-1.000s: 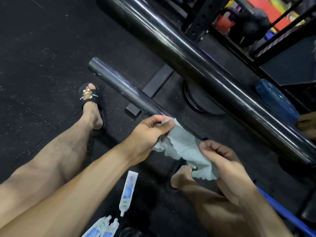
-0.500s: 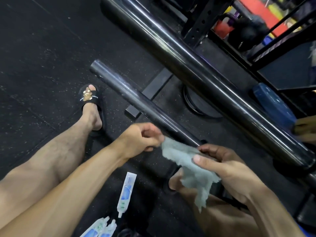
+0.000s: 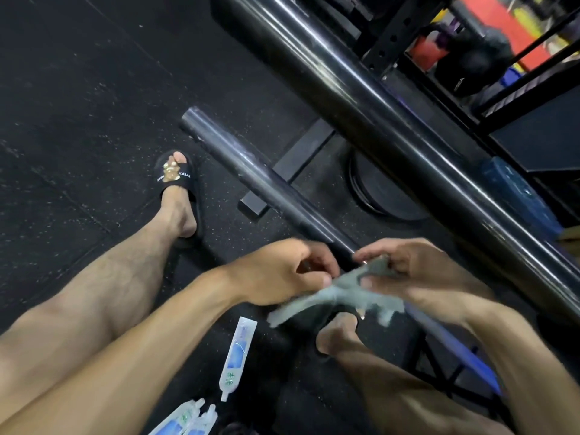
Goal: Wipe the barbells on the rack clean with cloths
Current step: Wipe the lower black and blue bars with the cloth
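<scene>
A crumpled grey-green cloth (image 3: pixel 342 295) hangs between my two hands, just below the near end of the lower barbell sleeve (image 3: pixel 251 172). My right hand (image 3: pixel 420 274) pinches the cloth's upper end between thumb and fingers. My left hand (image 3: pixel 282 271) has its fingers curled at the cloth's left side and touches it; motion blur hides the exact grip. A thicker, shiny black barbell sleeve (image 3: pixel 376 111) runs diagonally above and to the right, apart from both hands.
Several white-and-blue sachets (image 3: pixel 237 356) lie on the black rubber floor by my legs. My feet are in black slides (image 3: pixel 177 180). A black rack frame (image 3: pixel 395 36), a weight plate (image 3: pixel 386 189) and a blue object (image 3: pixel 518 196) stand at the right.
The cloth, spread open between my hands a second ago, is now bunched up. Both hands have come closer together, and my right hand has lifted its end of the cloth toward the lower barbell.
</scene>
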The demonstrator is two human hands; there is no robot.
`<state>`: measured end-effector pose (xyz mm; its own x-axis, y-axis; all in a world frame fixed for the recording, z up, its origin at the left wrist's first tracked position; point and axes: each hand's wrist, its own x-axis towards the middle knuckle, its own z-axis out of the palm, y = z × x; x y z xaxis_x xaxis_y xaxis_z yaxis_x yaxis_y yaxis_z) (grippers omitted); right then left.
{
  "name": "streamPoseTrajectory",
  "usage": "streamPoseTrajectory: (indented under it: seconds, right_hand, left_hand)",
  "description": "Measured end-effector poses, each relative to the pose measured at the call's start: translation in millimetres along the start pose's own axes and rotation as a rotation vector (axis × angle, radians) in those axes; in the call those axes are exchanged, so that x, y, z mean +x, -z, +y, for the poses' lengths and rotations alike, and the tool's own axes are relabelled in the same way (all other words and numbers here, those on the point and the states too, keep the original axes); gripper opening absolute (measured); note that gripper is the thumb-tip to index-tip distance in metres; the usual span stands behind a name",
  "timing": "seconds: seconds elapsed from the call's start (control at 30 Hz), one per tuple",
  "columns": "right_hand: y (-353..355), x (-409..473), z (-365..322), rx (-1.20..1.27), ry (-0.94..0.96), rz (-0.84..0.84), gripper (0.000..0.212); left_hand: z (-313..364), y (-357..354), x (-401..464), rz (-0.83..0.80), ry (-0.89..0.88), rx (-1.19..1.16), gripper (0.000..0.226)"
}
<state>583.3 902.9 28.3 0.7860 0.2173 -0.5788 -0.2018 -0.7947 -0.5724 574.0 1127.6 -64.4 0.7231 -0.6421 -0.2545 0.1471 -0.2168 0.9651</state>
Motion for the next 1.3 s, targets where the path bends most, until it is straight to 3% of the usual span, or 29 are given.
streamPoseTrajectory:
  seconds: [0.17, 0.2, 0.27, 0.3, 0.37, 0.4, 0.47, 0.57, 0.67, 0.73, 0.83, 0.93, 1.17, 1.23, 1.3]
  right_hand:
    - [6, 17, -11, 0.251, -0.024, 0.371, 0.008]
    - [2, 18, -9, 0.353, -0.076, 0.463, 0.009]
    - [-10, 20, -4, 0.554, -0.209, 0.653, 0.032]
    - [-16, 19, -3, 0.534, -0.200, 0.777, 0.038]
    - [-36, 19, -12, 0.273, 0.024, 0.893, 0.024]
    - [-45, 22, -14, 0.093, 0.144, 0.823, 0.014]
    - [-56, 31, -7, -0.114, 0.257, 0.692, 0.017]
    - [-59, 43, -5, -0.099, 0.138, 0.545, 0.026]
    - [-61, 48, -5, 0.090, 0.147, 0.340, 0.034]
    - [-65, 55, 0, -0.064, 0.212, 0.426, 0.037]
    - [-75, 73, 15, -0.574, 0.246, 0.490, 0.067]
    - [-94, 87, 20, -0.694, 0.224, 0.492, 0.077]
    - [-115, 140, -32, -0.860, 0.269, 0.616, 0.067]
    - [-115, 155, -51, -0.905, 0.280, 0.608, 0.061]
    - [-102, 152, -52, -0.845, 0.291, 0.496, 0.056]
  left_hand:
    - [-17, 26, -1, 0.249, 0.028, 0.077, 0.016]
    - [-19, 34, -2, 0.317, 0.041, 0.086, 0.019]
    - [-22, 48, -6, 0.440, 0.096, 0.104, 0.022]
    - [-23, 53, -8, 0.492, 0.124, 0.104, 0.022]
    - [-24, 60, -11, 0.559, 0.174, 0.123, 0.025]
    - [-25, 62, -12, 0.569, 0.197, 0.143, 0.027]
    - [-26, 64, -12, 0.568, 0.247, 0.166, 0.029]
    - [-28, 63, -12, 0.539, 0.291, 0.179, 0.025]
    - [-29, 63, -13, 0.513, 0.323, 0.196, 0.024]
    - [-33, 66, -13, 0.530, 0.354, 0.220, 0.026]
    - [-36, 70, -15, 0.544, 0.380, 0.221, 0.027]
    - [-35, 79, -21, 0.603, 0.390, 0.203, 0.028]
    - [-30, 106, -35, 0.842, 0.382, 0.165, 0.027]
    - [-30, 110, -36, 0.890, 0.346, 0.094, 0.028]
    - [-31, 117, -38, 0.965, 0.341, 0.083, 0.027]
